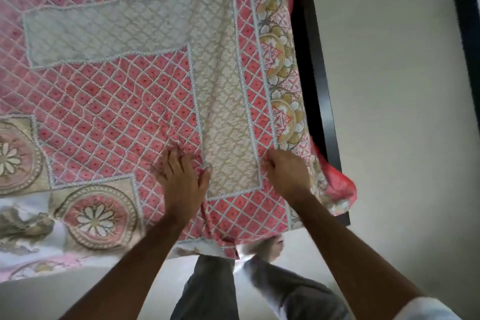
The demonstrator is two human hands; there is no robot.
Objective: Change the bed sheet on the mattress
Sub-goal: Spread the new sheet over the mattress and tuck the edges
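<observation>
Where the head camera looks down over both forearms, a pink patterned cotton bed sheet point(124, 101) with a white lattice print, beige panels and round flower medallions lies spread over the mattress, filling the upper and left parts of the view. The left hand point(181, 176) rests on the pink lattice area, fingers bent and bunching a small pucker of cloth under the fingertips, thumb stretched toward the beige strip point(228, 122) that runs away from the grip up the bed. The right hand point(285, 171) sits just across that strip, its fingers curled in and pinching a fold of the sheet at the strip's white edging. Between the two hands the beige strip lies in soft lengthwise wrinkles. Below the hands the sheet's near edge hangs over the foot of the bed, touching the person's grey trouser legs point(215, 291). To the right of the right hand the floral border falls over the side, and a plain red cloth edge point(340, 184) pokes out from beneath it. Beyond that runs a dark wooden bed frame rail point(315, 80), and further right a pale floor point(389, 85). A white sleeve cuff point(426, 309) shows at the lower right corner, on the right arm.
</observation>
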